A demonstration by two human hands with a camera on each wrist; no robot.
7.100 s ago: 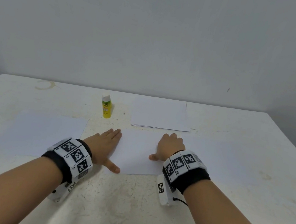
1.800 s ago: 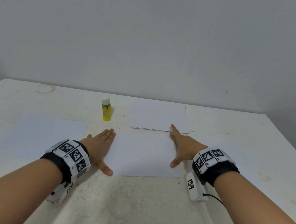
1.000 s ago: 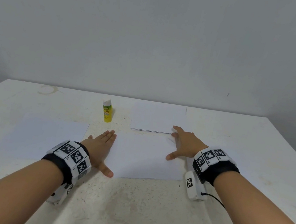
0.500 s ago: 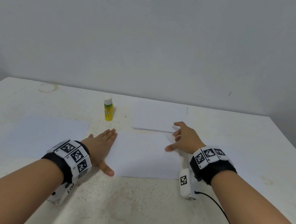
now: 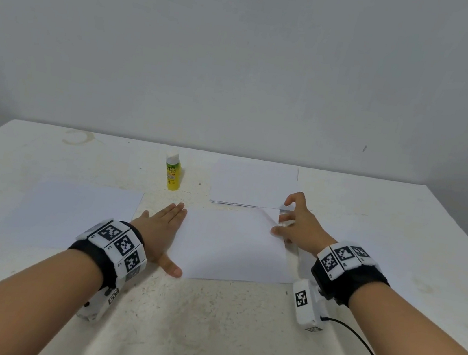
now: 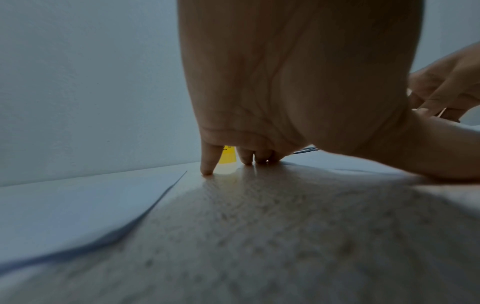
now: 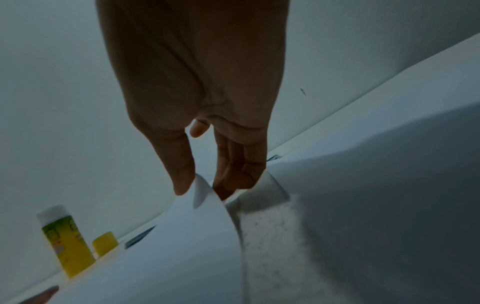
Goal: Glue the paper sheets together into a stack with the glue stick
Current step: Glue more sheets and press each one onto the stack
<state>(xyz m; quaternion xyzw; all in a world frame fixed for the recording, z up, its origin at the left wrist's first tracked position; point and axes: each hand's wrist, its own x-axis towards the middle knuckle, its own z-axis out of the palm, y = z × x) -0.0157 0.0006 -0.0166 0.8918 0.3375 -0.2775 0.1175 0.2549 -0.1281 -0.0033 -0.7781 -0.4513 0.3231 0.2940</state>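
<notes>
A white paper sheet (image 5: pixel 231 247) lies in the middle of the table. My left hand (image 5: pixel 162 233) rests flat and open across its left edge. My right hand (image 5: pixel 295 223) pinches the sheet's far right corner between thumb and fingers. In the right wrist view that corner of the sheet (image 7: pixel 182 257) curls up off the table under my right hand (image 7: pixel 197 102). The yellow glue stick (image 5: pixel 172 174) stands upright with its white cap on, beyond my left hand. A small stack of sheets (image 5: pixel 253 183) lies just behind the middle sheet.
Another single sheet (image 5: pixel 75 214) lies to the left of my left hand, and one more sheet (image 5: pixel 399 241) to the right of my right hand. The white table (image 5: pixel 204 325) ends at a grey wall. A black cable (image 5: pixel 368 349) trails from my right wrist.
My right hand slid from the middle sheet's right edge up to its far right corner, then pinched that corner and raised it. My left hand stayed flat in place.
</notes>
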